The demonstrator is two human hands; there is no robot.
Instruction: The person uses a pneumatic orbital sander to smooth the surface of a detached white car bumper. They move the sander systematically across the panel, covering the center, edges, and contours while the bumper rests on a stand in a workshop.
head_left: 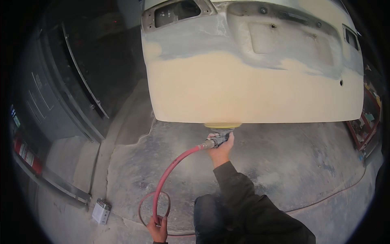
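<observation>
My right hand (221, 149) is wrapped round a pneumatic sander (220, 137), whose round yellow pad (222, 125) meets the lower edge of a car tailgate panel (243, 89). Cream filler or primer covers the panel's lower part, with grey patches above. A red air hose (170, 167) runs from a metal fitting on the sander down in an arc to my left hand (158, 229), which is closed on it. The fingers of the right hand are partly hidden behind the tool.
Dusty concrete floor (284, 162) lies below the panel, with the hose looping over it and trailing off right. A metal can (101, 211) stands at lower left. Far right is a red rack (365, 122) holding small items. A dark door frame (81, 73) rises at left.
</observation>
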